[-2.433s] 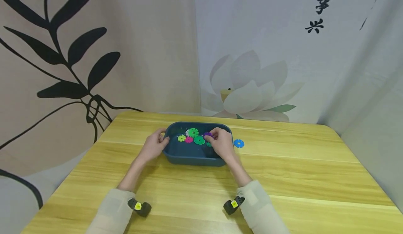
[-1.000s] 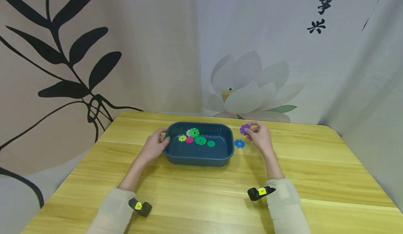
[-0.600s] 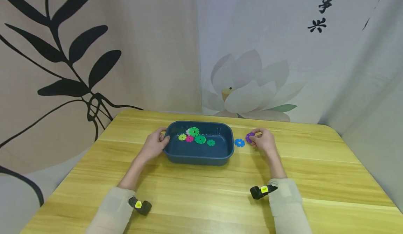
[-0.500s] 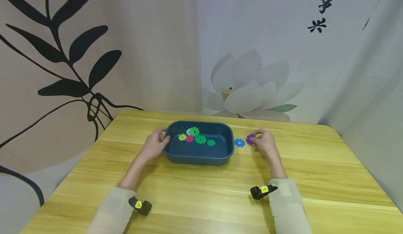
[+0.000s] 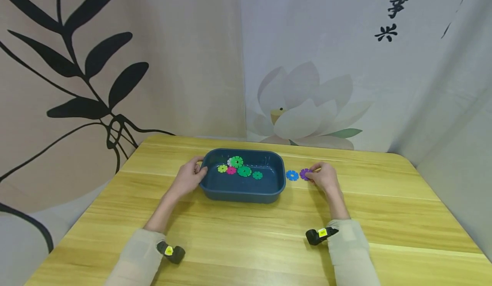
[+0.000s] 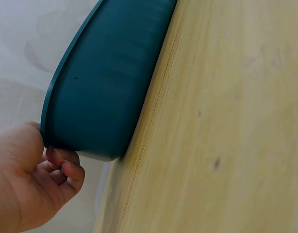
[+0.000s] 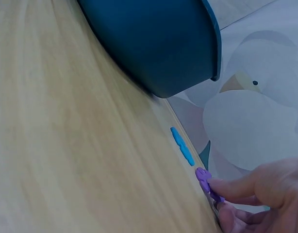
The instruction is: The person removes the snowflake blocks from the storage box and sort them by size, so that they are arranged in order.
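Observation:
A dark blue plastic basin [image 5: 242, 195] stands on the wooden table. My left hand [image 5: 188, 177] grips its left rim, thumb over the edge and fingers curled beneath, as the left wrist view also shows. To the right of the basin my right hand [image 5: 324, 177] pinches a purple snowflake disc [image 5: 305, 174] between thumb and fingers, low at the tabletop. Just left of that disc a blue snowflake disc [image 5: 292, 175] lies flat, between it and the basin. In the right wrist view the purple disc [image 7: 204, 179] is tilted slightly beside the blue one [image 7: 182, 145].
Inside the basin lie several more snowflake discs: large green ones [image 5: 244, 171], a small green one [image 5: 257, 175], a pink one [image 5: 231, 170], a yellow one [image 5: 222, 169] and a white one partly covered. A printed curtain [image 5: 192, 63] hangs behind the table [image 5: 230, 243].
My right hand has taken the purple disc out of the basin, carried it right, and lowered it beside the blue disc. The left hand has stayed on the rim.

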Available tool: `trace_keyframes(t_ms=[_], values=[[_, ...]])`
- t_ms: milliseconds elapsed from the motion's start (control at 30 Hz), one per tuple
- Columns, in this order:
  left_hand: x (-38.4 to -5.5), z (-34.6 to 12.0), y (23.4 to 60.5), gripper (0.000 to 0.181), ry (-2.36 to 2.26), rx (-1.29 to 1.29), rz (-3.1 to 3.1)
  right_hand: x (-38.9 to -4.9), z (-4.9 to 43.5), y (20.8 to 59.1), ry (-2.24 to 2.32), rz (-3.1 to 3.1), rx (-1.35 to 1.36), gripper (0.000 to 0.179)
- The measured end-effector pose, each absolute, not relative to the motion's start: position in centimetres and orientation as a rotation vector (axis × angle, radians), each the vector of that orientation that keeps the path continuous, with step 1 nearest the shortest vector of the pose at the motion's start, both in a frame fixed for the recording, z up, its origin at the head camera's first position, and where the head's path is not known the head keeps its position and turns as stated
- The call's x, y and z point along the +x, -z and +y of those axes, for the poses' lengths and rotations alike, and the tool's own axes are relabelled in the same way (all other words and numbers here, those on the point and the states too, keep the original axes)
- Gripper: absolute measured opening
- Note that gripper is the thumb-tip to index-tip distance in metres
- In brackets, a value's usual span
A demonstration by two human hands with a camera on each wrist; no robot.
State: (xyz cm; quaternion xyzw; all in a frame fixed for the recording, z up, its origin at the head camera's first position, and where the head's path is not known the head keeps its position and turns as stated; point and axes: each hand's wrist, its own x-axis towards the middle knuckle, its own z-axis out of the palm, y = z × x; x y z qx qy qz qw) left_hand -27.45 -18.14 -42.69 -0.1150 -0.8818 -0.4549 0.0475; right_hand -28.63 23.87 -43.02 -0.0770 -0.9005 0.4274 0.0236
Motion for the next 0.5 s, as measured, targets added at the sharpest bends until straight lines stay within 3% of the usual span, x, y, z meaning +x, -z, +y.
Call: trace_keyframes(t_ms=[500], values=[[-27.49, -18.12, 42.77, 0.044, 1.415, -0.353, -2.684, -28.3, 23.8, 43.09, -1.27, -2.805, -0.238, 0.025]])
